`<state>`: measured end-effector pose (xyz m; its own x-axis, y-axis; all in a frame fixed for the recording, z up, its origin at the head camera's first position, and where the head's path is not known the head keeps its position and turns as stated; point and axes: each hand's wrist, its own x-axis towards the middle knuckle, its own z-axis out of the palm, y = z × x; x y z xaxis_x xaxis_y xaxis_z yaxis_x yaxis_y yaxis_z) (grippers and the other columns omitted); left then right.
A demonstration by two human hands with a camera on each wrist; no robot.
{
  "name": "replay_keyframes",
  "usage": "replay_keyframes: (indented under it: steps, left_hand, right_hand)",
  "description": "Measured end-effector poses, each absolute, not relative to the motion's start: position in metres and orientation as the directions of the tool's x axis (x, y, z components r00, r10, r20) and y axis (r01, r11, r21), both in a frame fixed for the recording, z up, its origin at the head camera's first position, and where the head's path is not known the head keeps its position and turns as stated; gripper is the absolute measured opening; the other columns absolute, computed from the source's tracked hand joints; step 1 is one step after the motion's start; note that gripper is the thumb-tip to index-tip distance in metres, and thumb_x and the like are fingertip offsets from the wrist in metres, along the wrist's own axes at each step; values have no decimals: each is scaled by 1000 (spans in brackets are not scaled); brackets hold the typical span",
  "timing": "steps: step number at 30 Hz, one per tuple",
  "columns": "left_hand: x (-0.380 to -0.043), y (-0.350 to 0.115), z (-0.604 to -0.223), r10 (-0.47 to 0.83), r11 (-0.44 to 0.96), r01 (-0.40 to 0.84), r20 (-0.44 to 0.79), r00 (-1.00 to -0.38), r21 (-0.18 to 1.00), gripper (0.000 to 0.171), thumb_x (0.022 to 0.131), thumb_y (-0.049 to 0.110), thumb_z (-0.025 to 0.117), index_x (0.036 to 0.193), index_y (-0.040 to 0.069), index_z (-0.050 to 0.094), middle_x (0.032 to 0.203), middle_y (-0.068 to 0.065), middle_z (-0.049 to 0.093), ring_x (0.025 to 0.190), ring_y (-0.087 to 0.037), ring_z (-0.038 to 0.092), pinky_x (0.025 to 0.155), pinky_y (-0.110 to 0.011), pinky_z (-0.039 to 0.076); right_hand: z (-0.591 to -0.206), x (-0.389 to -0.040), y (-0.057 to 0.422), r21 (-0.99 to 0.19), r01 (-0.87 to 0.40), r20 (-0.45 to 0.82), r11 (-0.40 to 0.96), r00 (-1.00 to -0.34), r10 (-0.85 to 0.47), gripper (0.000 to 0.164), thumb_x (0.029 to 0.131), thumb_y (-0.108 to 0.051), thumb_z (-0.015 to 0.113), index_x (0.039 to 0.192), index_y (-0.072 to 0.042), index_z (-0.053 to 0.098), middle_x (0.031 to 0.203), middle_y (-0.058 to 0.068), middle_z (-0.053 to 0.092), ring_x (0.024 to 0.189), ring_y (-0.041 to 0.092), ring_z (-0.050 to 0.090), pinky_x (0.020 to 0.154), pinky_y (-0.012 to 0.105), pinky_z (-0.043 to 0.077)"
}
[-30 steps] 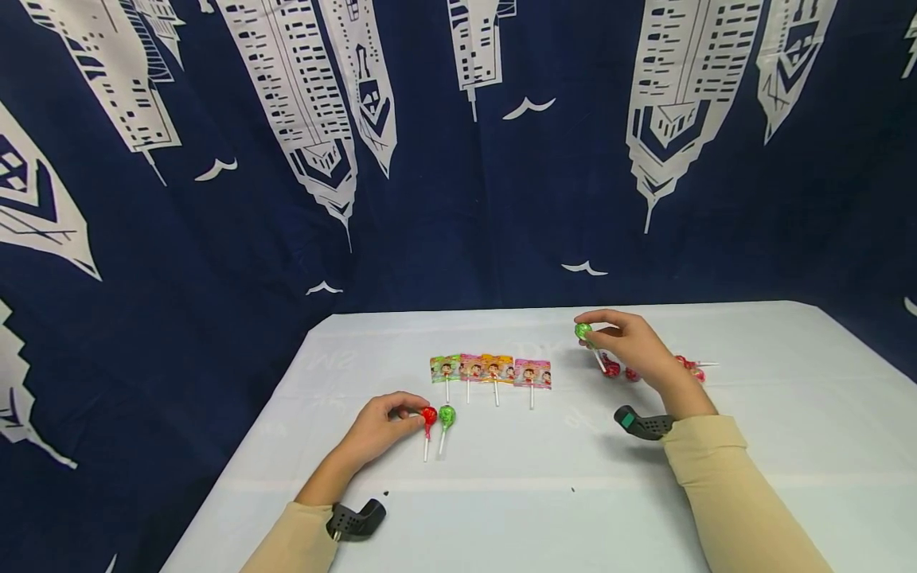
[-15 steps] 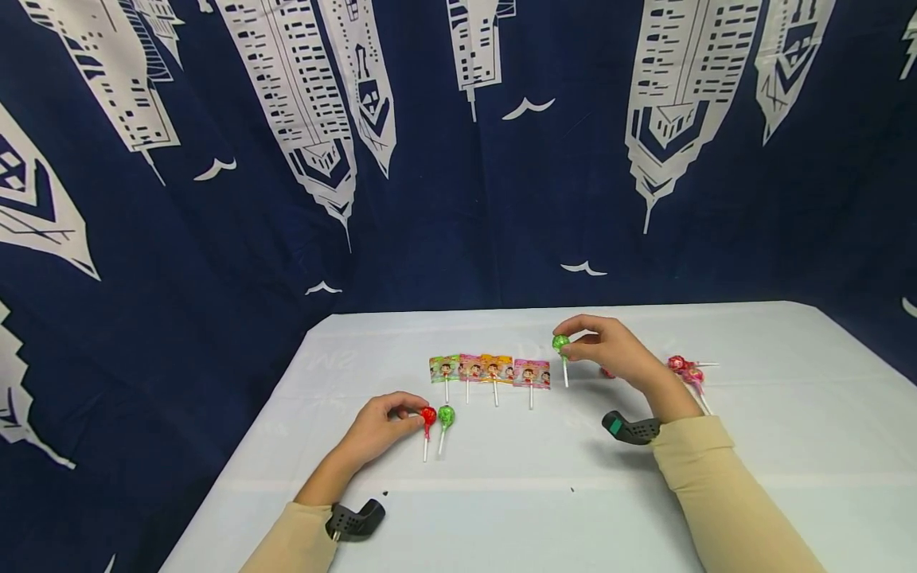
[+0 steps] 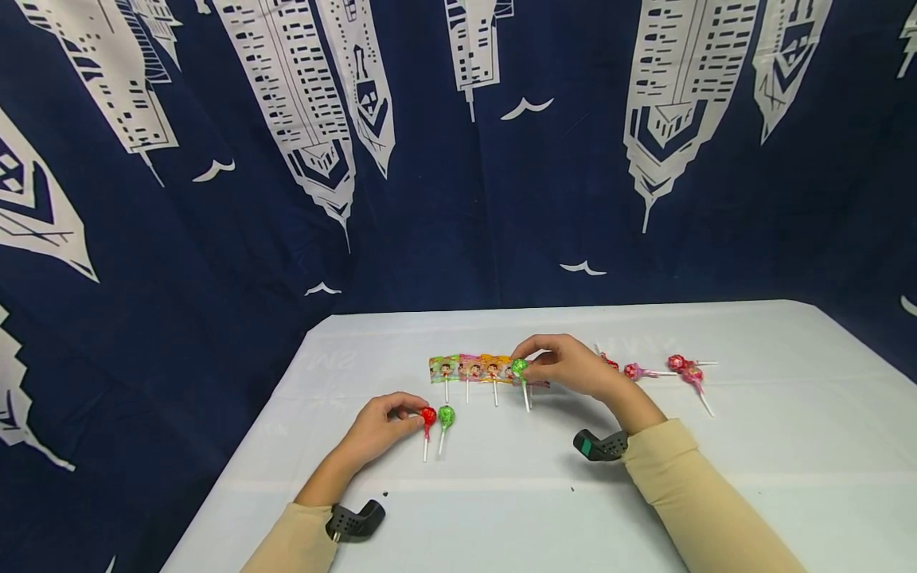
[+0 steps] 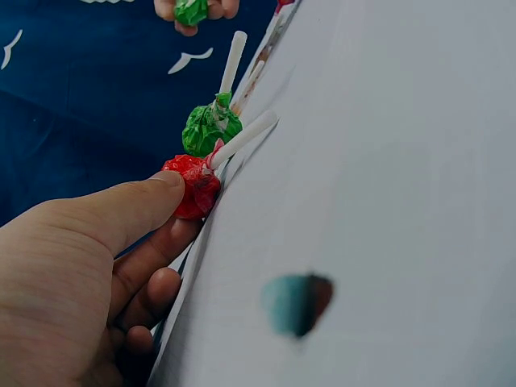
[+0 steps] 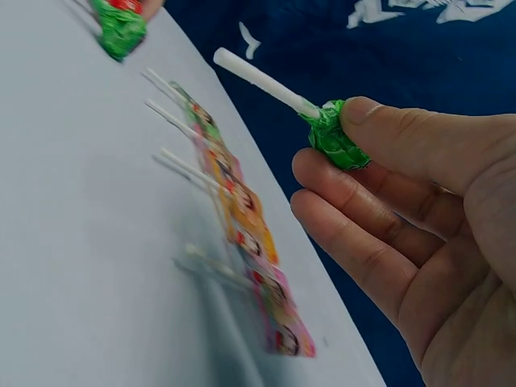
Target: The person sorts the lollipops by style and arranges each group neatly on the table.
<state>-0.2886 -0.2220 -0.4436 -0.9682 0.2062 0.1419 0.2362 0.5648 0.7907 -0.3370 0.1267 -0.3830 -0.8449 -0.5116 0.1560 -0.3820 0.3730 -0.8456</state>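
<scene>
Pinching a green lollipop (image 5: 339, 143) by its wrapped head, held it in the right hand (image 3: 569, 368) between thumb and finger, above the table (image 3: 501, 509), stick toward the near edge. Bent the remaining right fingers loosely, away from the wrapper. Hid part of the rightmost pink packet (image 5: 282, 310) behind lollipop and hand in the head view. Gripped a red lollipop (image 4: 193, 185) in the left hand (image 3: 387, 423), with thumb and finger on its head, low at the table, and curled the other left fingers inward. Saw a second green lollipop (image 3: 446, 416) on the table just right of the red one. Beyond both, saw a row of stick-bearing packets: a green packet (image 3: 444, 368), another pink packet (image 3: 470, 368) and an orange packet (image 3: 494, 367), then the rightmost one. Farther right, past the right hand, saw four loose lollipops (image 3: 634, 371), red and pink, including two overlapping in view. Wore beige sleeves (image 3: 695, 485) and black straps (image 3: 356, 521). Faced a navy cloth (image 3: 466, 263) printed with white upside-down buildings.
</scene>
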Motion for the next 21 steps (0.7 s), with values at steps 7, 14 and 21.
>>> replay_keyframes:
  steps: [7,14,21]
  left_hand:
    - [-288,-221,-443,204,568,235,142,-969,789,20,86,17,78,105,19,76,86,2,64,83,-14,52,72,-23,39]
    - [-289,-221,-444,203,569,236,144,-969,787,19,86,16,78,105,19,77,86,2,64,83,-13,52,72,-23,39]
    - [-288,-221,-444,202,571,236,144,-969,787,19,86,16,78,105,19,76,86,2,64,83,-13,53,72,-23,40]
  right_hand:
    - [-390,-331,106,-826,-427,163,366,-805,-571,28,86,-11,77,114,-8,70,115,12,69,87,18,64,78,26,52]
    - [-397,-323,85,-828,-434,145,356,-778,-611,26,85,-12,78,110,-9,70,110,8,70,85,16,67,71,26,54]
    - [-408,-317,67,-795,-502,224,340,-764,-605,22,84,-11,79,104,-10,70,107,9,72,84,13,68,76,23,54]
